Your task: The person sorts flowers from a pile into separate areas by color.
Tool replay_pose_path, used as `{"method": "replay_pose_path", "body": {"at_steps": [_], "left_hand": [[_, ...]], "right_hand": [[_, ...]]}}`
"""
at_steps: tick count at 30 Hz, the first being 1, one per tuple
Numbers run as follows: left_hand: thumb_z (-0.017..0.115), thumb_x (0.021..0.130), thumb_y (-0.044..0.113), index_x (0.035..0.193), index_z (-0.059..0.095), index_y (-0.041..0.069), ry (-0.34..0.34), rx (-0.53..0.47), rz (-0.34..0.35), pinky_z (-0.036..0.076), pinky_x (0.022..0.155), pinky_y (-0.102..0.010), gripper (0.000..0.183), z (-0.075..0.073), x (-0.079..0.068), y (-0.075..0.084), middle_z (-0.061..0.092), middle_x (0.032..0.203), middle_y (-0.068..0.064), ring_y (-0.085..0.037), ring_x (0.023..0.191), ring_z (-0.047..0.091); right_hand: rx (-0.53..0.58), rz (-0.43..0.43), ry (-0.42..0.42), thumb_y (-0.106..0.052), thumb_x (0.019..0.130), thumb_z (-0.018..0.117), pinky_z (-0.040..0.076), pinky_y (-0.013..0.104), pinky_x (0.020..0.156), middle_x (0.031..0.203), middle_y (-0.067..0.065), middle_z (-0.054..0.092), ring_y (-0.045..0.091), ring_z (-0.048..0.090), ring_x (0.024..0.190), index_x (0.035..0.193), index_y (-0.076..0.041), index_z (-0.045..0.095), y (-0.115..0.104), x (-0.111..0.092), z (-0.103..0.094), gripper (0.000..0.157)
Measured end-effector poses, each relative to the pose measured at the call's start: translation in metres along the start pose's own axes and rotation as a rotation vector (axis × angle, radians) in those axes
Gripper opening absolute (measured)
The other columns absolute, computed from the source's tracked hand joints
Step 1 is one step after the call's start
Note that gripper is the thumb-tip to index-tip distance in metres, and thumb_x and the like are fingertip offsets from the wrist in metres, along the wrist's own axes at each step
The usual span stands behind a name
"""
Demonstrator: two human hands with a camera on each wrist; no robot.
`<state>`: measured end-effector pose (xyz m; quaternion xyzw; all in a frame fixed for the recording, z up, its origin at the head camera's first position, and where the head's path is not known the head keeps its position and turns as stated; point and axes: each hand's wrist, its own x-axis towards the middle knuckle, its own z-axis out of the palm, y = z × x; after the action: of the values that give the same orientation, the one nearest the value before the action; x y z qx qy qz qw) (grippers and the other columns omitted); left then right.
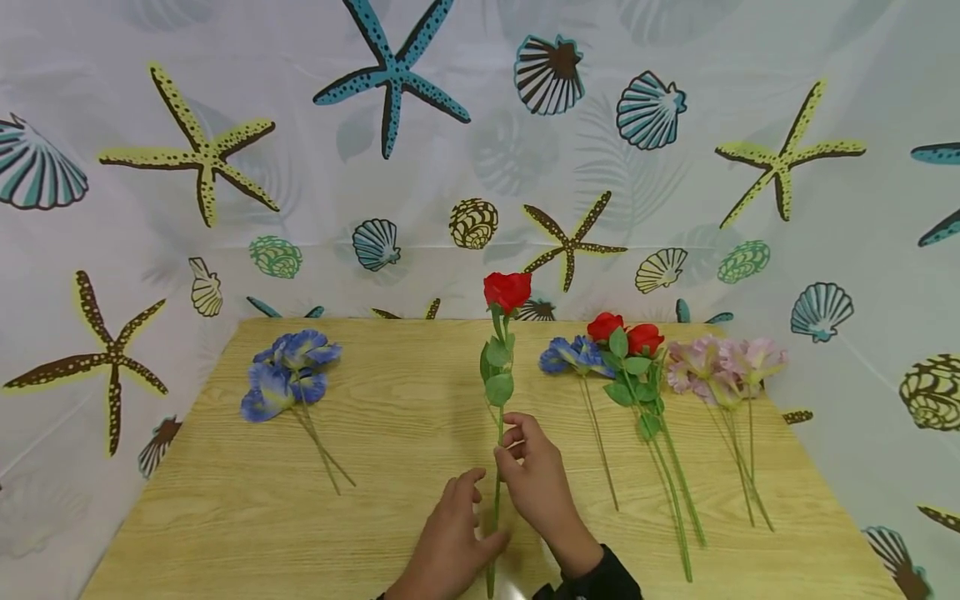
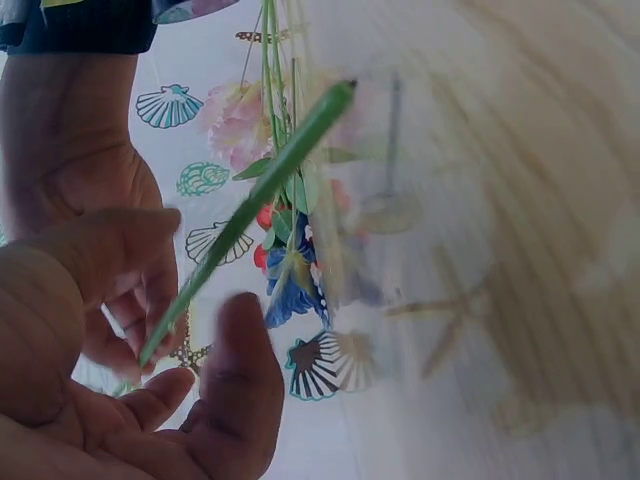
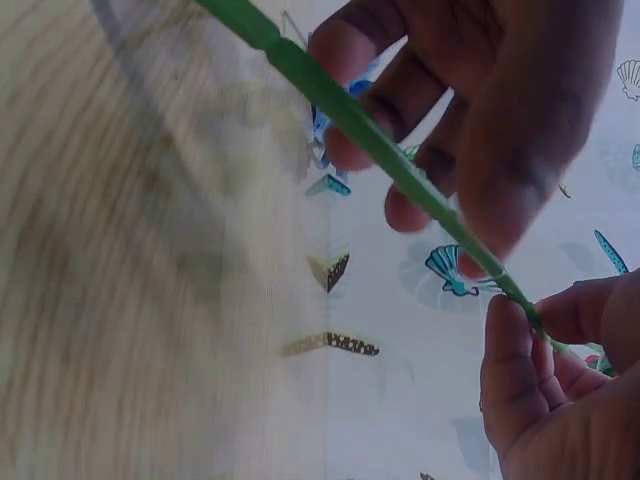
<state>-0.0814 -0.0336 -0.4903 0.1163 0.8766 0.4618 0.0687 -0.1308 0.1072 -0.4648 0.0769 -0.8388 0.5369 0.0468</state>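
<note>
A red artificial rose (image 1: pixel 507 292) stands with its bloom up over the middle of the table. My right hand (image 1: pixel 536 471) pinches its green stem below the leaves, and the right wrist view shows thumb and fingertips meeting on the stem (image 3: pixel 390 160). Lower down, my left hand (image 1: pixel 450 533) is beside the stem with its fingers spread and loosely bent. In the left wrist view the stem (image 2: pixel 255 205) passes between that thumb and the fingers without being gripped. The cut end of the stem points toward me.
Blue flowers (image 1: pixel 292 371) lie at the table's left. Toward the right lie one blue flower (image 1: pixel 576 357), two red roses (image 1: pixel 643 338) and several pink flowers (image 1: pixel 723 367), stems toward me. Behind the wooden table (image 1: pixel 405 392) hangs a white cloth (image 1: pixel 427 175) printed with starfish and shells.
</note>
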Motion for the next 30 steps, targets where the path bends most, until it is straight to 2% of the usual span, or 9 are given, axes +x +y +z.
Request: {"method": "replay_pose_path", "body": {"at_steps": [4,8,11,14,17,21,24,26,30], "left_hand": [[0.068,0.077,0.037,0.132,0.035,0.005,0.077,0.099,0.036,0.05,0.07,-0.04,0.072,-0.004,0.001,-0.01,0.046,0.115,-0.015,-0.023,0.092,0.051],[0.067,0.079,0.033,0.128,0.041,0.005,0.162,0.178,0.042,0.049,0.078,-0.047,0.062,-0.012,0.003,-0.022,0.045,0.117,-0.016,-0.026,0.1,0.05],[0.067,0.079,0.031,0.125,0.044,0.004,0.207,0.207,0.019,0.049,0.08,-0.048,0.058,-0.02,0.004,-0.027,0.045,0.118,-0.017,-0.029,0.105,0.048],[0.067,0.079,0.029,0.124,0.045,0.004,0.244,0.21,-0.016,0.048,0.082,-0.05,0.056,-0.031,0.006,-0.03,0.044,0.12,-0.019,-0.032,0.108,0.047],[0.066,0.08,0.027,0.124,0.046,0.004,0.267,0.207,-0.056,0.047,0.081,-0.051,0.054,-0.042,0.006,-0.034,0.043,0.121,-0.02,-0.033,0.107,0.047],[0.065,0.081,0.026,0.123,0.047,0.003,0.293,0.217,-0.089,0.048,0.077,-0.05,0.051,-0.056,0.006,-0.041,0.042,0.122,-0.021,-0.033,0.103,0.048],[0.064,0.082,0.026,0.121,0.049,0.002,0.323,0.244,-0.116,0.047,0.075,-0.05,0.049,-0.066,0.005,-0.049,0.042,0.12,-0.022,-0.035,0.102,0.048],[0.063,0.082,0.026,0.121,0.049,0.002,0.344,0.273,-0.151,0.046,0.073,-0.05,0.048,-0.074,0.004,-0.056,0.041,0.119,-0.023,-0.037,0.101,0.046],[0.058,0.085,0.028,0.122,0.045,0.0,0.338,0.353,-0.235,0.043,0.072,-0.051,0.048,-0.09,-0.001,-0.067,0.037,0.119,-0.027,-0.044,0.101,0.039]], "right_hand": [[-0.025,0.002,0.034,-0.011,0.087,0.054,0.049,0.034,0.049,0.089,0.004,0.053,0.014,0.055,0.069,0.12,-0.015,0.049,0.01,0.005,-0.014,0.034],[-0.047,0.059,0.063,-0.009,0.087,0.053,0.047,0.034,0.048,0.09,0.007,0.053,0.017,0.055,0.061,0.121,-0.015,0.047,0.019,0.011,-0.034,0.035],[-0.083,0.113,0.08,-0.01,0.088,0.052,0.048,0.034,0.049,0.091,0.009,0.053,0.019,0.056,0.061,0.123,-0.014,0.045,0.026,0.017,-0.052,0.036],[-0.148,0.169,0.088,-0.012,0.088,0.051,0.048,0.035,0.048,0.094,0.01,0.053,0.019,0.057,0.065,0.125,-0.013,0.044,0.034,0.024,-0.074,0.037],[-0.239,0.194,0.085,-0.013,0.088,0.048,0.044,0.034,0.045,0.098,0.012,0.053,0.019,0.055,0.062,0.127,-0.01,0.042,0.043,0.029,-0.101,0.039],[-0.377,0.179,0.081,-0.011,0.088,0.045,0.038,0.032,0.041,0.1,0.017,0.054,0.019,0.046,0.048,0.128,-0.004,0.042,0.055,0.032,-0.139,0.041],[-0.469,0.165,0.071,-0.009,0.088,0.043,0.038,0.032,0.041,0.1,0.022,0.055,0.018,0.043,0.046,0.127,0.0,0.041,0.065,0.034,-0.164,0.04],[-0.51,0.164,0.056,-0.009,0.088,0.042,0.038,0.033,0.041,0.099,0.024,0.056,0.018,0.045,0.047,0.127,0.003,0.04,0.073,0.036,-0.178,0.041],[-0.572,0.159,0.035,-0.007,0.087,0.04,0.037,0.033,0.041,0.089,0.023,0.058,0.019,0.045,0.046,0.127,0.006,0.04,0.09,0.04,-0.198,0.042]]}}
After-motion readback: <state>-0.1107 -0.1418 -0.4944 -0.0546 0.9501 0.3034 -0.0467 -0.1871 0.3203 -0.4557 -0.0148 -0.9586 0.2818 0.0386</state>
